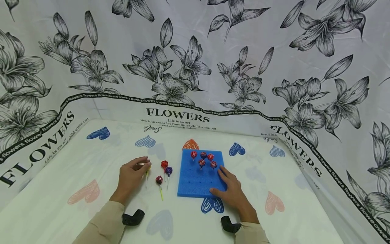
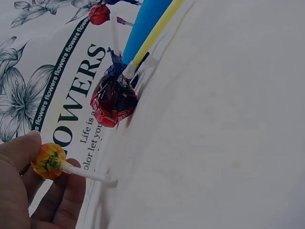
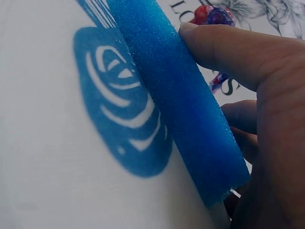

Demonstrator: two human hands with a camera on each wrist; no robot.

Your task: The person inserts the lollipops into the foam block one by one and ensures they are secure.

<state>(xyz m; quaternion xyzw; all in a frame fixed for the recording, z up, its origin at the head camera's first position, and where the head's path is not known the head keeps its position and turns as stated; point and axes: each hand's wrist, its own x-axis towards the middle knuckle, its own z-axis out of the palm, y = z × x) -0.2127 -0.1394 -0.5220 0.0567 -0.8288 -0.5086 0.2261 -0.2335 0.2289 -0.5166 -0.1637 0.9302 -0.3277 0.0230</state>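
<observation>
My left hand (image 1: 131, 175) pinches the wrapped head of a yellow-orange lollipop (image 2: 49, 161) between thumb and fingers. Its white stick points away from the palm, just over the cloth. Beside that hand lie three loose lollipops: a red one (image 1: 164, 164), a purple one (image 1: 169, 170) and a dark red one (image 1: 159, 180) with a yellow stick. My right hand (image 1: 232, 191) grips the near right corner of a blue foam block (image 1: 189, 188), thumb at the front and fingers along the right side. Several lollipops (image 1: 201, 163) stand upright in the block's far half; small holes show in its near half.
A white cloth with printed hearts (image 1: 86, 192) covers the table. Behind it hangs a white curtain (image 1: 213, 118) with black flower drawings and lettering. Each wrist wears a black device, one on the left (image 1: 133, 218) and one on the right (image 1: 230, 224).
</observation>
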